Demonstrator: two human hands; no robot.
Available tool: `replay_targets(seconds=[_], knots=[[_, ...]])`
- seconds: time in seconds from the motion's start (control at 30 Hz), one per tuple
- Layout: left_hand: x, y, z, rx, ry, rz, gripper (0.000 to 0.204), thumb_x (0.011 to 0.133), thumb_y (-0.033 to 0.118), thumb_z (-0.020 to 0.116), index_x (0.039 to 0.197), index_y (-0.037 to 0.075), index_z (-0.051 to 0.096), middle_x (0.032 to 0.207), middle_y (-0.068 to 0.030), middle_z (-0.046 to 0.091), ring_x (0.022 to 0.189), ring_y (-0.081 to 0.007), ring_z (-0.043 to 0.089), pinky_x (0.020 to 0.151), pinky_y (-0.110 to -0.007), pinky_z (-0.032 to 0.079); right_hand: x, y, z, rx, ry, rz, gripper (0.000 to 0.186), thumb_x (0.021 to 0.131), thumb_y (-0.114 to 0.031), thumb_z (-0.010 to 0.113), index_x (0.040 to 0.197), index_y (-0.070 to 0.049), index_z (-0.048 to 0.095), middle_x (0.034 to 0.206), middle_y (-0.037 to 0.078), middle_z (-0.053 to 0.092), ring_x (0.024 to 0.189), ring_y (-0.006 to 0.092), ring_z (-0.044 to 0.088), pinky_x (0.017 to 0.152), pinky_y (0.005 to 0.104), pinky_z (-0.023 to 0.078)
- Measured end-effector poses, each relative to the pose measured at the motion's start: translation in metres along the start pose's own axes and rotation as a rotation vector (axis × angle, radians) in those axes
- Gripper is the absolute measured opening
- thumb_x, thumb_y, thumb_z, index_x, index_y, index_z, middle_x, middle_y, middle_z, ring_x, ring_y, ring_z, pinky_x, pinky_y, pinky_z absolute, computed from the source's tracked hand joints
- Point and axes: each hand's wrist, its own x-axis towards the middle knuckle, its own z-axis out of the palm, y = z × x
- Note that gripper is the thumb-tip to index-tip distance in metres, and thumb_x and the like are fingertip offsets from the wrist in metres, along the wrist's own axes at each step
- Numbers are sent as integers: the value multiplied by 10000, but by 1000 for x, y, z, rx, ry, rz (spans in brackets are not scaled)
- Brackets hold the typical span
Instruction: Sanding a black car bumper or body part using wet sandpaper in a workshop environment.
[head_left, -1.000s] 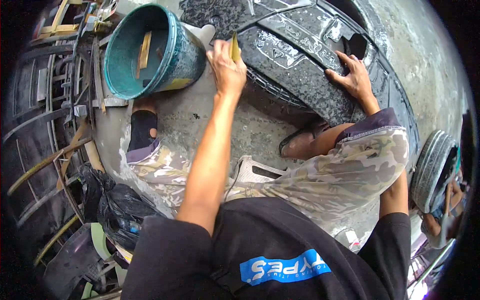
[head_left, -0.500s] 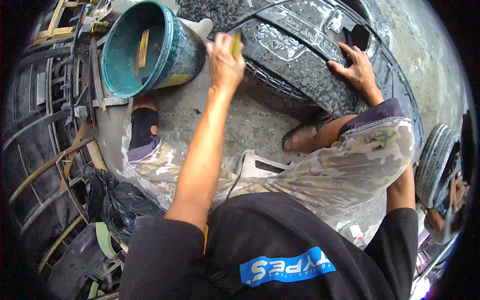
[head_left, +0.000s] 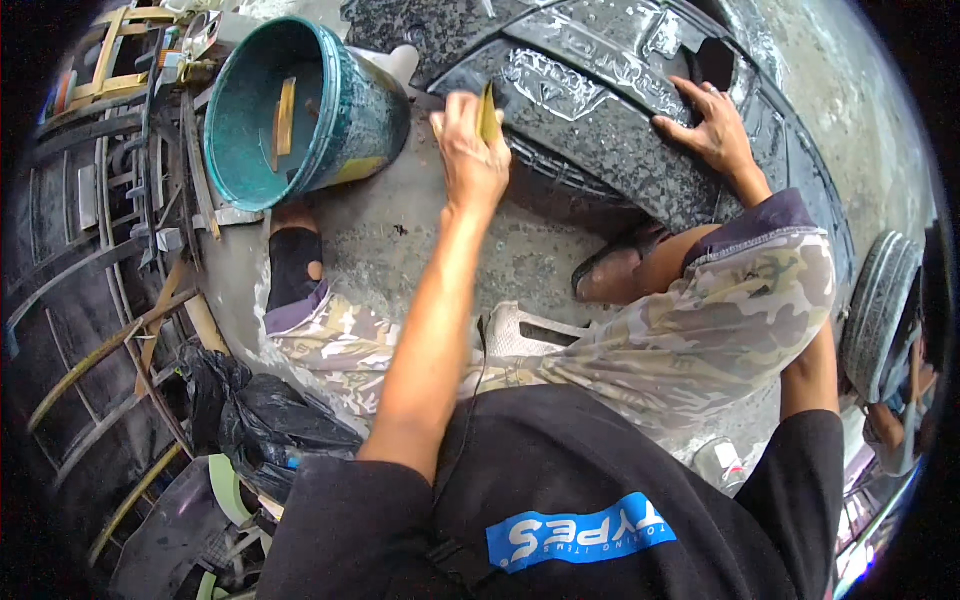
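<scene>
My left hand (head_left: 468, 150) reaches forward and grips a thin yellow spreader (head_left: 490, 112), whose edge rests against the near rim of a large black speckled car bumper (head_left: 600, 140). The bumper lies on the concrete floor in front of me. Farther right, my right hand (head_left: 712, 130) presses flat on the bumper with its fingers spread, just below a cut-out hole (head_left: 712, 62). I am crouched low, with knees in camouflage trousers on either side.
A teal bucket (head_left: 350, 120) with a wooden stick (head_left: 284, 115) inside lies tipped at the upper left, next to my left hand. Metal and wooden frames (head_left: 110, 270) line the left side, black bags (head_left: 250, 420) lie lower left, and a tyre (head_left: 880, 300) stands at the right.
My left hand with the spreader has shifted a little along the bumper's near rim. My right hand has stayed flat on the bumper.
</scene>
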Motion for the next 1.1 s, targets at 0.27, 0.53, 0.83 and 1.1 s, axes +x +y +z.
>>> replay_targets(seconds=[0.27,0.53,0.83,1.1], knots=[[0,8,2,95,24,20,267,915,184,638,1078,-23,600,1105,-197,566,943,-420,527,837,-493,425,3,-2,0,21,-23,5,709,797,-578,729,1351,-152,610,1227,263,629,1215,432,546,1062,462,387],[15,-2,12,117,93,-55,213,896,140,643,1042,-10,598,1055,-203,561,911,-408,517,843,-485,402,4,12,8,-38,82,-100,697,808,-557,728,1340,-121,616,1214,220,654,1192,431,559,1041,453,402],[11,-15,15,89,143,-81,258,923,169,636,1081,-24,570,1079,-208,555,958,-445,521,902,-501,399,7,-1,2,23,-40,6,728,794,-568,732,1350,-113,611,1199,221,667,1163,419,562,1024,443,409],[23,-27,13,101,90,-105,121,917,87,578,992,-6,598,1064,-210,550,992,-397,515,856,-512,388,10,0,8,24,-54,-25,751,796,-575,728,1369,-110,592,1253,224,650,1256,418,530,1066,457,372]])
